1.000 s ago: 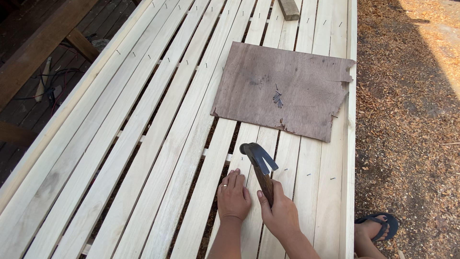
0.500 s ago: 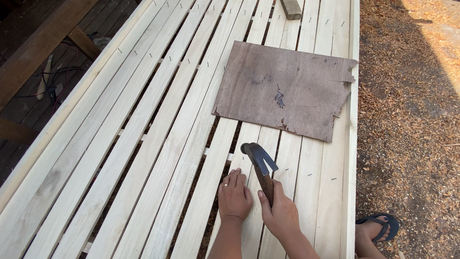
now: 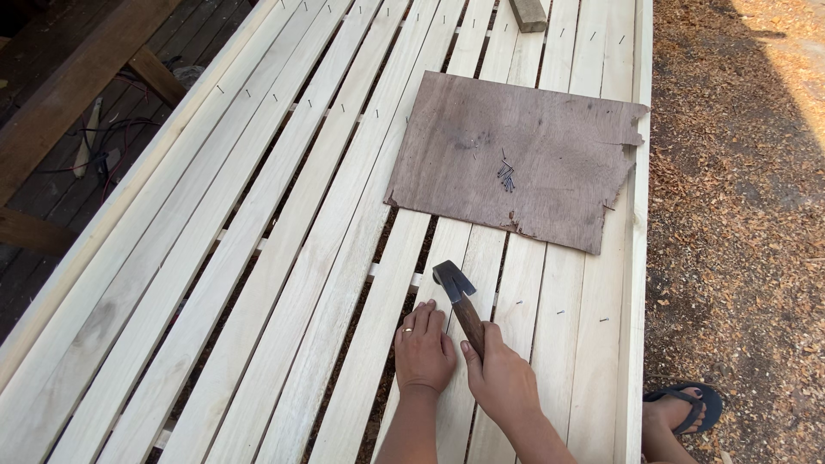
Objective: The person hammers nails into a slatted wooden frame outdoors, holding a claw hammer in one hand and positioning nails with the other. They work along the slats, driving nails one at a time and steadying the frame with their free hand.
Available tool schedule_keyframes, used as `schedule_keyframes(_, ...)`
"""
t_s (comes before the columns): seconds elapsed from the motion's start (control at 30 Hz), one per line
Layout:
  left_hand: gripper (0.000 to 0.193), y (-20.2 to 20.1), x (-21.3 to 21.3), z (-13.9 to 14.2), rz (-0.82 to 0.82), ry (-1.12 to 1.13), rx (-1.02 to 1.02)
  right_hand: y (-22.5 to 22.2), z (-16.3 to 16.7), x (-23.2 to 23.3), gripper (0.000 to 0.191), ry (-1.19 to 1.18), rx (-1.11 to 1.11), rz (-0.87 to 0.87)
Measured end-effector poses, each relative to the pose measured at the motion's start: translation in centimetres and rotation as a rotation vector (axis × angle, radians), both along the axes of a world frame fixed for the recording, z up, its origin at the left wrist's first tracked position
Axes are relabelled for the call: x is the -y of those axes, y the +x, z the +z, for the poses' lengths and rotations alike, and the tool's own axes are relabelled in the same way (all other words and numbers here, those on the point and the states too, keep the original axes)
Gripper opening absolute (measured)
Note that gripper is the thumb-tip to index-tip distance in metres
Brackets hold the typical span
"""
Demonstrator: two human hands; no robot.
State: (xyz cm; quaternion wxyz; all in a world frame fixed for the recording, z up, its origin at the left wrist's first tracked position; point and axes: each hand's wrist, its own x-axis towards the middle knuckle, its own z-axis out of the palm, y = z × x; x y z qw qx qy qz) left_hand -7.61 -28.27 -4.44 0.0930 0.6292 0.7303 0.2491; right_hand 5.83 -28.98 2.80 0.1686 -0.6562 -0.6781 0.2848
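The right hand (image 3: pixel 505 382) has its fingers clenched round the wooden handle of a claw hammer (image 3: pixel 460 301), just below the brown plywood sheet (image 3: pixel 516 159). Its steel head looks heavy, so gripping low suits swinging. The left hand (image 3: pixel 423 348) lies flat, fingers released, beside the hammer.

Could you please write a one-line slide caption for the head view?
Right hand grips a hammer beside the left hand flat on pale slats.

The left hand (image 3: pixel 423 348) lies flat, palm down, fingers together. The right hand (image 3: pixel 501 378) beside it is curled in a closed grip, both forearms reaching in from the near edge.
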Motion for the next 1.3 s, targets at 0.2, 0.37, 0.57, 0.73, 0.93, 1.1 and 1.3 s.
schedule_keyframes(0.2, 0.028, 0.1, 0.1, 0.1, 0.009, -0.023, -0.011, 0.6, 0.0, 0.6, 0.043, 0.036, -0.09, -0.036)
schedule_keyframes(0.37, 0.029, 0.1, 0.1, -0.1, 0.005, 0.009, 0.001, 0.4, -0.2, 0.3, 0.044, 0.041, -0.022, 0.005)
schedule_keyframes(0.57, 0.029, 0.0, -0.1, -0.3, 0.0, 0.014, -0.012, 0.7, -0.3, 0.3, 0.041, 0.028, -0.116, -0.046)
schedule_keyframes(0.73, 0.03, 0.0, 0.0, -0.3, 0.002, 0.038, -0.01, 0.4, 0.1, 0.2, 0.042, 0.124, -0.138, -0.009)
schedule_keyframes(0.93, 0.032, 0.0, 0.2, -0.1, 0.001, 0.009, 0.003, 0.9, 1.0, -0.1, 0.043, -0.054, 0.003, 0.013)
schedule_keyframes(1.1, 0.03, 0.1, 0.1, -0.2, 0.012, 0.001, 0.007, 0.5, 1.0, 0.3, 0.044, 0.1, -0.097, 0.023)
schedule_keyframes(1.3, 0.032, 0.0, 0.2, -0.2, 0.005, 0.009, 0.021, 0.6, 0.4, -0.3, 0.043, -0.038, -0.003, 0.014)
